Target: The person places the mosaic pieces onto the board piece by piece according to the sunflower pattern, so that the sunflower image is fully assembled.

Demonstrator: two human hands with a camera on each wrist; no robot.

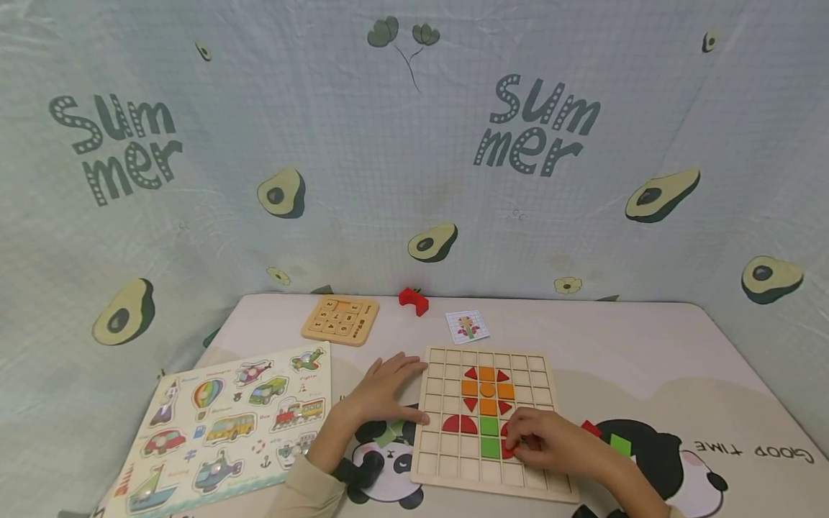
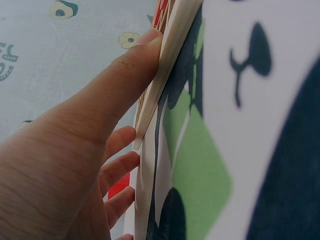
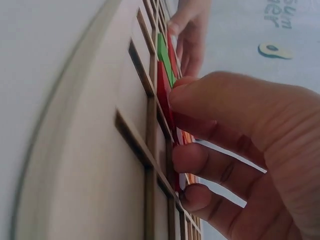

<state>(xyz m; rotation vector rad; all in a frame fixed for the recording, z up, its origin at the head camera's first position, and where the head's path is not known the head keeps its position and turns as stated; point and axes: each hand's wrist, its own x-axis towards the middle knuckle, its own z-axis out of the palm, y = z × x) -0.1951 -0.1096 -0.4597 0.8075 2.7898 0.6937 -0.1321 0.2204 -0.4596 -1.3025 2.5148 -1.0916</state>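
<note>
A wooden grid board (image 1: pixel 447 471) bears flat coloured pieces: orange ones with red triangles, two green squares (image 1: pixel 490 447) and red quarter-circle pieces (image 1: pixel 452 423). My left hand (image 1: pixel 386 392) rests along the board's left edge, fingers spread. In the left wrist view its thumb (image 2: pixel 135 62) touches the board's side. Over the right part of the board, my right hand (image 1: pixel 540 437) has its fingers curled. Its thumb and index finger pinch a red quarter-circle piece (image 3: pixel 164 92) beside the green squares, low in the grid; the fingers partly hide it.
A pattern card (image 1: pixel 468 326) lies behind the board, near a red arch-shaped block (image 1: pixel 414 301). Farther left are a wooden number puzzle (image 1: pixel 340 320) and a vehicle picture puzzle (image 1: pixel 249 392). Right of the board, a loose green piece (image 1: pixel 619 444) and red piece (image 1: pixel 591 428) lie on the panda-print cloth.
</note>
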